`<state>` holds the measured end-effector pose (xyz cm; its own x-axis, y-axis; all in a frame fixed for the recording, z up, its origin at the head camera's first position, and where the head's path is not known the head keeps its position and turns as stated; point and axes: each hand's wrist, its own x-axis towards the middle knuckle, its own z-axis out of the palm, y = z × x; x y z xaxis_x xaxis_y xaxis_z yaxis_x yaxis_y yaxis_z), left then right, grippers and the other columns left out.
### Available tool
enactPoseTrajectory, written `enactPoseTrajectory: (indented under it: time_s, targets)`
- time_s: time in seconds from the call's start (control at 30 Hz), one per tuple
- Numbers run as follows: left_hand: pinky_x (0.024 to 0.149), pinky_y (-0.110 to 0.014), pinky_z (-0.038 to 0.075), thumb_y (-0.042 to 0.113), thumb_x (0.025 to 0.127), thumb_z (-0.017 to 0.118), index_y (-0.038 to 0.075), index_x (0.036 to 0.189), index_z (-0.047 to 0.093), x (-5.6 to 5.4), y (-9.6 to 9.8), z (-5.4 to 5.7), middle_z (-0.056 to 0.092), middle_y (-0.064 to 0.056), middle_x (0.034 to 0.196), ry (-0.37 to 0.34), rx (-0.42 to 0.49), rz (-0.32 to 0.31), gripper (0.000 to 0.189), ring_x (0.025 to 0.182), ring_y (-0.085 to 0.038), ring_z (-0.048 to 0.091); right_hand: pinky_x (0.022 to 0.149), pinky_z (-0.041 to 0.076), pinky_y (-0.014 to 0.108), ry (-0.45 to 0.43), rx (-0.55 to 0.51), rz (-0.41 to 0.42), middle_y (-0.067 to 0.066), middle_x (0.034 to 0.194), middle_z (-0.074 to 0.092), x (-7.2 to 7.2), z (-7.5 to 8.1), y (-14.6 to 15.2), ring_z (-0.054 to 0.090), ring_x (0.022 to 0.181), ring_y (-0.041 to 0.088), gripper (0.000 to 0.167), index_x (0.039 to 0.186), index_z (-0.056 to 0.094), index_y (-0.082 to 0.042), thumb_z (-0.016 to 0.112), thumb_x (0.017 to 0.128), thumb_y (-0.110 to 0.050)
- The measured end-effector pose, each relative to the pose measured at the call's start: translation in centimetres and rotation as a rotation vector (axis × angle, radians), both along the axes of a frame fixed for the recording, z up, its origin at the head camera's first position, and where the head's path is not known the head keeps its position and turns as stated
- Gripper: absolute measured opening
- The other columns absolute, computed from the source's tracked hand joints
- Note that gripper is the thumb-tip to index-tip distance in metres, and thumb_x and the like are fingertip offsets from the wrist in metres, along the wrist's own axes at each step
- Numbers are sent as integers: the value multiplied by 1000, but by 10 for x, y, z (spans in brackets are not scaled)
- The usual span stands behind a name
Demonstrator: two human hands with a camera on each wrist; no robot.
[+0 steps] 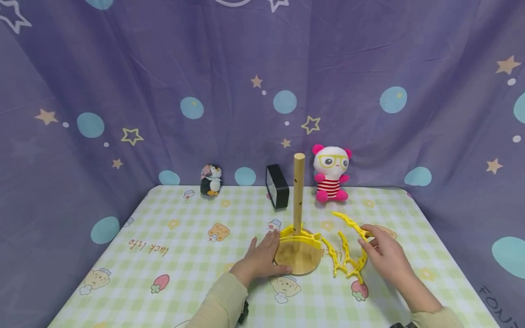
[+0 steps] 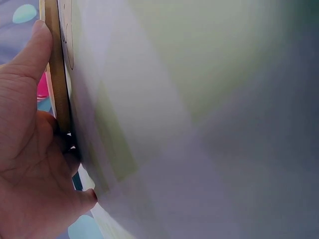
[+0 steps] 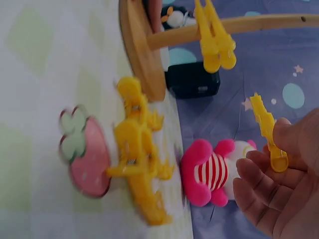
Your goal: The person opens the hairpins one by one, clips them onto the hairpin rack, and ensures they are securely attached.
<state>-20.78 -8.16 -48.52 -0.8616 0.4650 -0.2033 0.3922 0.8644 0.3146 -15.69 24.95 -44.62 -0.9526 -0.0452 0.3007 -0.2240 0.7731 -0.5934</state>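
A wooden stand has a round base (image 1: pixel 301 262) and an upright pole (image 1: pixel 298 191). My left hand (image 1: pixel 262 257) grips the base's left side, thumb at the near edge and fingers further back; in the left wrist view fingers curl by the base's rim (image 2: pixel 59 74). Curved yellow plastic pieces (image 1: pixel 303 239) hang at the pole's lower part, jutting out sideways above the base. To the right, my right hand (image 1: pixel 385 253) pinches another curved yellow piece (image 3: pixel 266 119) between thumb and fingers, raised off the table. Under it, more yellow pieces (image 3: pixel 137 154) lie on the cloth.
A black box-shaped object (image 1: pixel 278 187) stands behind the pole. At the table's back edge sit a plush penguin (image 1: pixel 211 180) on the left and a pink-and-white plush toy (image 1: pixel 331 173) on the right. Checked cloth (image 1: pixel 180 264) covers the table; a purple curtain (image 1: pixel 229 54) hangs behind.
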Motion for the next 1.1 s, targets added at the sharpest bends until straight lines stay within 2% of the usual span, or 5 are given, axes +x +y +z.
enactPoseTrajectory:
  time_s: [0.17, 0.5, 0.7, 0.83, 1.1]
  targets:
    - [117, -55, 6, 71, 82, 58, 7, 156, 17, 1, 0, 1, 12, -8, 163, -4, 2, 0, 107, 149, -21, 10, 70, 54, 40, 3, 1, 64, 13, 117, 66, -2, 9, -14, 63, 89, 23, 35, 131, 59, -6, 61, 97, -13]
    - [117, -55, 6, 72, 82, 58, 7, 156, 17, 0, 0, 0, 11, -7, 163, -2, 1, -3, 107, 149, -21, 10, 76, 56, 43, 211, 67, 194, 7, 111, 71, -13, 14, -49, 68, 94, 24, 32, 121, 69, -7, 69, 89, -5]
    - [117, -55, 6, 74, 81, 57, 8, 157, 16, -1, -1, -3, 10, -7, 163, -4, 2, -1, 108, 149, -20, 9, 79, 55, 42, 253, 141, 239, 3, 104, 72, -23, 10, -72, 67, 91, 21, 30, 116, 71, -9, 72, 86, -5]
    - [117, -55, 7, 74, 81, 57, 7, 157, 17, 0, -1, -2, 11, -7, 163, -8, 9, 1, 109, 149, -20, 10, 85, 54, 45, 216, 132, 272, 6, 108, 71, -27, 8, -80, 67, 100, 25, 29, 116, 71, -7, 72, 87, -6]
    - [117, -56, 7, 71, 82, 59, 6, 156, 20, 1, -1, 2, 12, -7, 163, 1, 10, -2, 106, 149, -21, 11, 92, 50, 47, 7, 48, 349, 11, 134, 59, -24, 7, -79, 58, 118, 29, 43, 135, 56, -6, 65, 95, -18]
